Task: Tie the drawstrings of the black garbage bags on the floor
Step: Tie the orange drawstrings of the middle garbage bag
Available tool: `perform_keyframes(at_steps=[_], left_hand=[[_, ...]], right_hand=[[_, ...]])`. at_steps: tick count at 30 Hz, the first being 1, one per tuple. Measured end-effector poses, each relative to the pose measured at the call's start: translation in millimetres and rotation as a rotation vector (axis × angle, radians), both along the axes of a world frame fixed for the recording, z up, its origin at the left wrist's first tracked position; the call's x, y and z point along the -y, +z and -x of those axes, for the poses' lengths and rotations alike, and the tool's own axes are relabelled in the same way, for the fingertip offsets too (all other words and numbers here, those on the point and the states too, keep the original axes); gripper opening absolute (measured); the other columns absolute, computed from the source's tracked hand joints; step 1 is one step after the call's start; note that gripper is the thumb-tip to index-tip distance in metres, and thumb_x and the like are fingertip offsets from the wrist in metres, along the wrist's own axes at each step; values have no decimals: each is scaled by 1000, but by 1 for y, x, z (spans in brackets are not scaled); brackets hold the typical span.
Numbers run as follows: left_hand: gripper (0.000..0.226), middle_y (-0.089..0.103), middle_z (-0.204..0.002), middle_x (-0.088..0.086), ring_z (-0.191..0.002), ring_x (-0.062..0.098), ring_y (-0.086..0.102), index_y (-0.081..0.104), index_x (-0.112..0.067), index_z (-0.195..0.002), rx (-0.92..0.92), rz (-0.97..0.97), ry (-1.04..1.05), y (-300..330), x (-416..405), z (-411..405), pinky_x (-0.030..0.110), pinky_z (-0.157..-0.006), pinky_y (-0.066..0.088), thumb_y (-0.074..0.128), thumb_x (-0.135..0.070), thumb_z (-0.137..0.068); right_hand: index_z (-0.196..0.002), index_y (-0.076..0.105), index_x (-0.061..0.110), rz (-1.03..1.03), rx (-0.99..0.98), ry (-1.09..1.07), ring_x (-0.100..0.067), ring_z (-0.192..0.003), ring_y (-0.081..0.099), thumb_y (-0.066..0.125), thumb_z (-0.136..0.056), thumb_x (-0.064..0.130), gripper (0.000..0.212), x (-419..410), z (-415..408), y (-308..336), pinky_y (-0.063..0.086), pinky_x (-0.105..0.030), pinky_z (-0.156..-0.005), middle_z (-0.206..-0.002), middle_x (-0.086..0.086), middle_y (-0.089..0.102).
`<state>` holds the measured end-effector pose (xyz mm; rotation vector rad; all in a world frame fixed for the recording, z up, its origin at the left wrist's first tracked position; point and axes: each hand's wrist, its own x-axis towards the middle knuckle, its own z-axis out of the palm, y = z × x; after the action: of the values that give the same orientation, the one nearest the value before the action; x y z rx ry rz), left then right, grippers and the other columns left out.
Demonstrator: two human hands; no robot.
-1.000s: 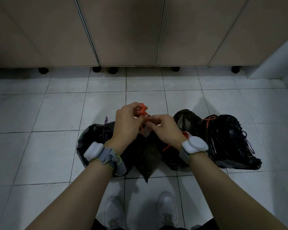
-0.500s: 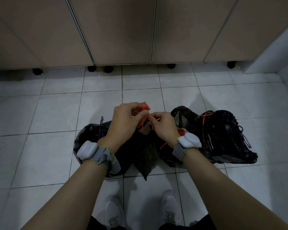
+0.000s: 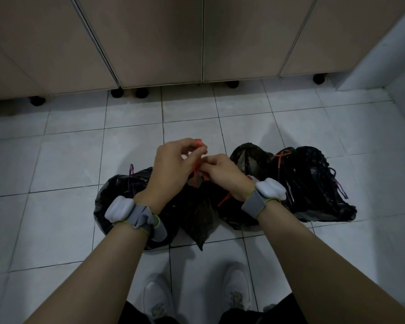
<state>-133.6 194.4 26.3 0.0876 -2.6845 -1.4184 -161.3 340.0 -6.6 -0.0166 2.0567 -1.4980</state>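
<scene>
Black garbage bags lie in a row on the white tiled floor. The middle bag point(image 3: 198, 213) sits right under my hands, and its orange drawstring point(image 3: 198, 166) runs between my fingers. My left hand point(image 3: 171, 169) pinches one orange end near its fingertips. My right hand point(image 3: 222, 174) grips the other part of the string, touching the left hand. The left bag point(image 3: 117, 192) has a purple drawstring point(image 3: 131, 170) sticking up. The right bag point(image 3: 313, 183) shows an orange tied loop point(image 3: 281, 155) and a purple string at its right side.
Beige cabinet doors point(image 3: 150, 38) on short black feet point(image 3: 117, 92) stand beyond the bags. A pale wall corner point(image 3: 384, 54) is at the right. My white shoes point(image 3: 156, 298) are on the tiles just behind the bags. Both wrists carry grey straps with white pods.
Both hands have stayed over the middle bag, working the orange drawstring. The left fingers have lifted and spread slightly around the orange end; the view has drifted a little.
</scene>
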Motion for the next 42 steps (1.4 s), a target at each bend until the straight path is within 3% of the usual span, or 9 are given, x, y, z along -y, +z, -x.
perform_keyframes(at_steps=[5, 8, 12, 18, 21, 28, 32, 37, 42], left_hand=[[15, 79, -98, -12, -94, 0, 72, 81, -18, -96, 18, 23, 63, -4, -1, 6, 27, -90, 58, 70, -28, -96], [14, 79, -93, -8, -81, 2, 74, 80, -17, -99, 81, -50, 70, -8, 0, 7, 35, -73, 64, 71, -27, -95], [16, 78, -83, -3, -74, 7, 75, 71, -21, -101, 139, -61, 52, -11, 2, 6, 37, -72, 64, 75, -34, -91], [29, 77, -86, -4, -69, 0, 74, 55, -23, -104, 169, -14, -29, -16, 14, 0, 16, -60, 58, 79, -28, -89], [29, 76, -87, -4, -73, 2, 74, 58, -25, -104, 139, 7, -72, -18, 17, -2, 19, -64, 60, 81, -23, -87], [10, 76, -85, -1, -74, 10, 68, 81, -19, -94, 113, 305, -105, -23, 26, -5, 31, -80, 61, 83, -16, -85], [9, 78, -83, 2, -69, 8, 69, 83, -14, -97, 150, 237, -75, -20, 24, -8, 29, -80, 62, 80, -16, -88], [17, 78, -83, -3, -75, 6, 74, 82, -18, -97, 203, 123, -31, -10, 15, -11, 19, -77, 59, 85, -26, -82], [7, 78, -72, -8, -64, -4, 71, 84, -19, -91, 241, 28, -46, -11, 4, -13, 6, -66, 53, 80, -24, -88]], right_hand=[[-85, 77, 11, 90, 60, 169, -2, -60, 65, 62, -96, 14, 19, -6, 0, 12, 47, -9, -59, -76, -12, 75], [-65, 70, 23, 93, -14, 149, 4, -49, 54, 60, -100, 16, 37, -9, -1, 9, 42, -8, -56, -53, 9, 62], [-62, 65, 15, -2, -74, 122, 4, -45, 50, 56, -102, 20, 41, -7, 2, -1, 39, -11, -55, -47, 14, 59], [-75, 74, 6, -17, -51, 20, 2, -50, 55, 55, -101, 14, 33, 0, -1, -3, 43, -14, -58, -55, 9, 66], [-80, 73, -4, 15, -10, -55, -5, -55, 62, 55, -101, 14, 34, 2, -2, -6, 48, -15, -62, -64, -6, 71], [-73, 74, 4, -13, -12, -120, -3, -48, 50, 58, -102, 25, 39, -3, -2, -11, 44, -19, -61, -54, 7, 61], [-95, 77, -4, 62, 9, -210, -5, -56, 54, 61, -100, 20, 29, -5, -3, -16, 48, -21, -67, -74, -9, 67], [-101, 71, -4, 79, 38, -314, 0, -49, 59, 66, -96, 17, 22, -3, 0, -17, 48, -19, -59, -70, -4, 70], [-105, 70, -7, 87, 42, -322, -15, -63, 59, 64, -98, 14, 23, -5, -2, -14, 51, -23, -64, -77, -14, 67]])
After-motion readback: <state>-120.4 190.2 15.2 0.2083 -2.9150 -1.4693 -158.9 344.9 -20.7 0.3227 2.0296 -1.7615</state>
